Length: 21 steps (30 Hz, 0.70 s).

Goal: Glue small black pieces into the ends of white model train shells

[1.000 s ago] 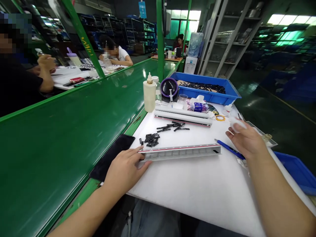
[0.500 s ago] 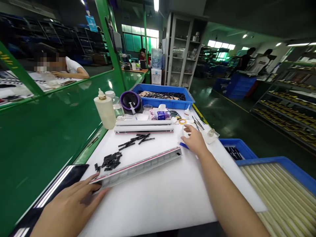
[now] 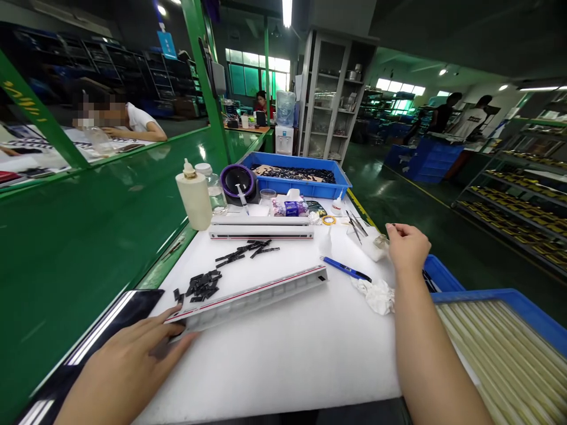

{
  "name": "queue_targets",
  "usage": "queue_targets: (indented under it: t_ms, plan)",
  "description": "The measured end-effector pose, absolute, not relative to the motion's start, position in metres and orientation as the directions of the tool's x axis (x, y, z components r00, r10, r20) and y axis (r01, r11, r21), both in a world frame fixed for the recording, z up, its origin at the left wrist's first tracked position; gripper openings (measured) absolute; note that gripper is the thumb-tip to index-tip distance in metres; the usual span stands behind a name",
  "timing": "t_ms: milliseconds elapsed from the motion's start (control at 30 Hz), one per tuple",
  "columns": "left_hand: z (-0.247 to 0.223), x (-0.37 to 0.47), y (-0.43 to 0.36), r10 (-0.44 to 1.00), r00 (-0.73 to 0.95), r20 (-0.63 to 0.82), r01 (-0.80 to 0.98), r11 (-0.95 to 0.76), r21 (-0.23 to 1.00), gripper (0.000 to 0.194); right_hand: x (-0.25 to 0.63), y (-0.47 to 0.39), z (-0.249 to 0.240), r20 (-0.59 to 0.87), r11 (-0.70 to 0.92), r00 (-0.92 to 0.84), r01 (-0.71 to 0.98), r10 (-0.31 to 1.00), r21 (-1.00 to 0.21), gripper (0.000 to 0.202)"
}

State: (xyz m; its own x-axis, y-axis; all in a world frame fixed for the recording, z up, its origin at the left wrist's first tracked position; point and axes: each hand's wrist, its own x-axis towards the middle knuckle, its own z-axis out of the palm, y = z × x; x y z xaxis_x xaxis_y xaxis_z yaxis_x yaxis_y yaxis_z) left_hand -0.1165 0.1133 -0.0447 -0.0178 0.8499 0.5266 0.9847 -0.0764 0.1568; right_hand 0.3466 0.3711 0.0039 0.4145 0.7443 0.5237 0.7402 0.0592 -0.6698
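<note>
My left hand (image 3: 133, 357) grips the near left end of a long white channel-shaped strip (image 3: 266, 295) with a red line along its edge. The strip lies slantwise on the white table top. Beside its left end is a pile of small black pieces (image 3: 204, 285). My right hand (image 3: 410, 245) is raised by the table's right edge, thumb and fingers pinched together; a tiny dark speck shows at the fingertips, too small to name. Just left of that hand is a small clear tray (image 3: 374, 248). A small white dropper bottle (image 3: 325, 243) stands near a blue pen (image 3: 345, 268).
Two more white strips (image 3: 261, 232) lie behind scattered black pieces (image 3: 252, 248). Crumpled tissue (image 3: 376, 296) is at the right. A cream bottle (image 3: 195, 200) stands back left, and a blue bin (image 3: 301, 183) at the far end. A co-worker (image 3: 137, 121) sits beyond the green partition.
My right hand has moved right, from beside the white dropper bottle to the clear tray, and its fingers have closed into a pinch. My left hand stays on the strip.
</note>
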Motion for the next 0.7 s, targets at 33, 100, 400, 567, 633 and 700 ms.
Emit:
queue_targets:
  t_ms: [33, 100, 400, 567, 633, 700]
  plan:
    - [-0.040, -0.114, 0.114, 0.859, -0.011, 0.512, 0.991, -0.059, 0.120, 0.031, 0.347, 0.370, 0.004, 0.514, 0.056, 0.417, 0.734, 0.750, -0.677, 0.032]
    - [-0.032, -0.108, 0.114, 0.875, -0.005, 0.484, 0.997, -0.032, 0.068, 0.035, 0.346, 0.363, 0.009, 0.530, 0.084, 0.461, 0.693, 0.711, -0.716, 0.027]
    - [-0.013, -0.089, 0.102, 0.914, -0.072, 0.399, 0.990, 0.017, 0.140, 0.020, 0.233, 0.273, 0.072, 0.321, 0.548, 0.515, -0.381, 0.795, -0.745, 0.013]
    - [-0.013, -0.083, 0.097, 0.919, -0.107, 0.380, 0.985, 0.045, 0.169, 0.018, 0.123, 0.197, 0.052, 0.352, 0.279, -0.108, -0.420, 0.930, -0.864, 0.006]
    - [-0.014, -0.082, 0.096, 0.917, -0.117, 0.381, 0.984, 0.054, 0.172, 0.020, 0.094, 0.175, 0.032, 0.403, 0.335, -0.258, -0.269, 0.878, -0.903, 0.010]
    - [-0.016, -0.081, 0.096, 0.914, -0.127, 0.384, 0.981, 0.059, 0.184, 0.024, 0.077, 0.162, 0.014, 0.425, 0.403, -0.328, -0.137, 0.844, -0.905, 0.013]
